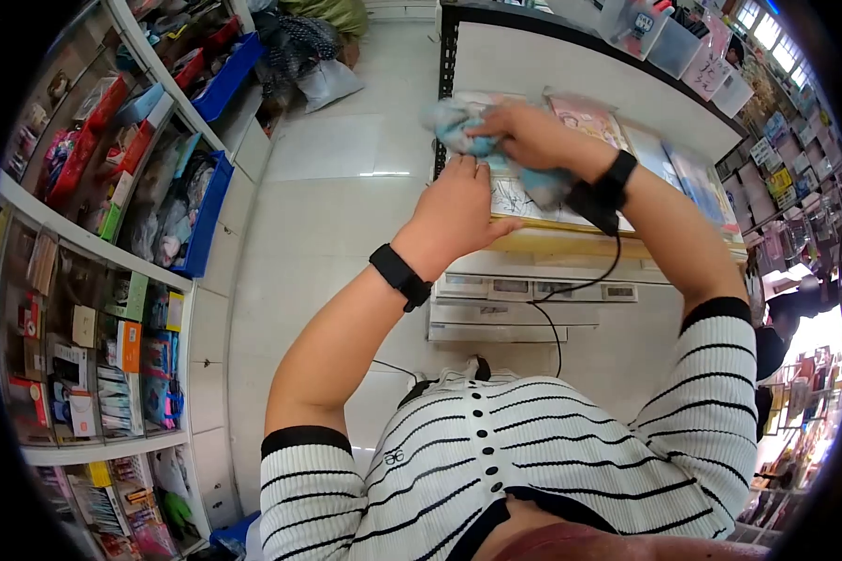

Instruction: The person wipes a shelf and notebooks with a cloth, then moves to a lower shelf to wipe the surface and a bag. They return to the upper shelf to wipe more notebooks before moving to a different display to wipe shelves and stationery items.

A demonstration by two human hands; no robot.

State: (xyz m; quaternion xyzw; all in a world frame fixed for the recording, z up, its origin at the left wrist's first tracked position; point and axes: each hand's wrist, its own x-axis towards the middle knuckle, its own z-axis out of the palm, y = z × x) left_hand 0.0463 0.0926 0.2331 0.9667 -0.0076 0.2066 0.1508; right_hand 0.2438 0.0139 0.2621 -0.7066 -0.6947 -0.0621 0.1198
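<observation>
My right hand [531,136] grips a light blue and white cloth [458,126], its fingers pressed into the fabric over the shelf's left end. Part of the cloth also hangs below that hand, near the wrist. My left hand [451,208] lies at the shelf's front left corner, thumb spread away from the fingers, apparently holding nothing. Beside its thumb is a white sheet with black line drawings [513,198]. Flat, colourful printed packets [585,117] lie along the shelf [617,245], partly covered by my right forearm.
Tall shelves with blue bins [217,210] line the left side. Bags [329,84] sit on the floor at the back. Clear plastic holders [674,47] top the display unit. A black cable [585,283] hangs from the right wrist. Long white boxes [496,288] lie below.
</observation>
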